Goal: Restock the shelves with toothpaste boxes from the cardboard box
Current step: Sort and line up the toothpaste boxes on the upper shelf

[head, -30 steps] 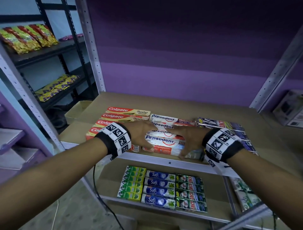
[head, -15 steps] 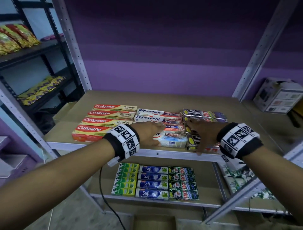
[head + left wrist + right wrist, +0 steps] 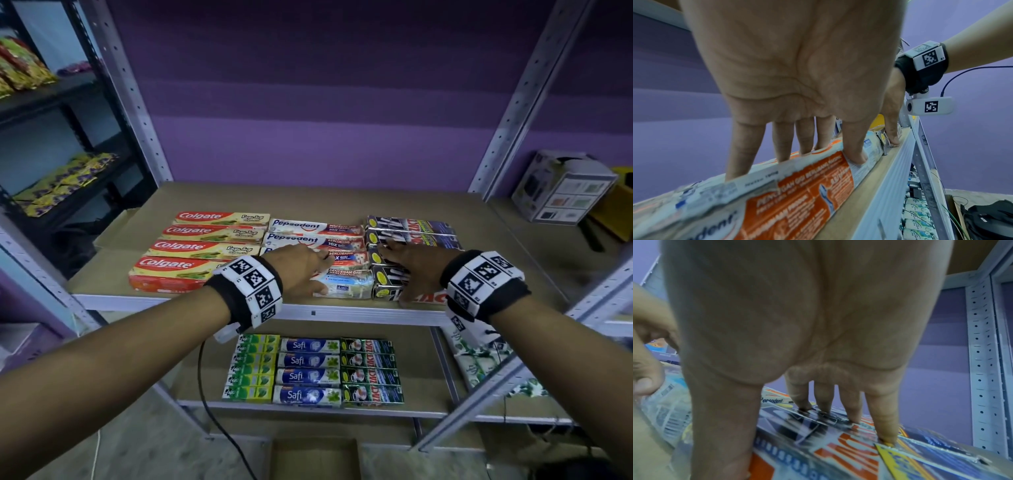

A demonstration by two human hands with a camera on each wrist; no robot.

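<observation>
Left hand lies flat, fingers spread, on Pepsodent boxes; right hand likewise on dark boxes beside them, shelf beneath.

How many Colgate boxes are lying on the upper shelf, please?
4 Colgate boxes, in one column at the shelf's left end: back, second, third, front. The left hand's wrist hides the front one's right end; any beneath would be hidden.
</observation>
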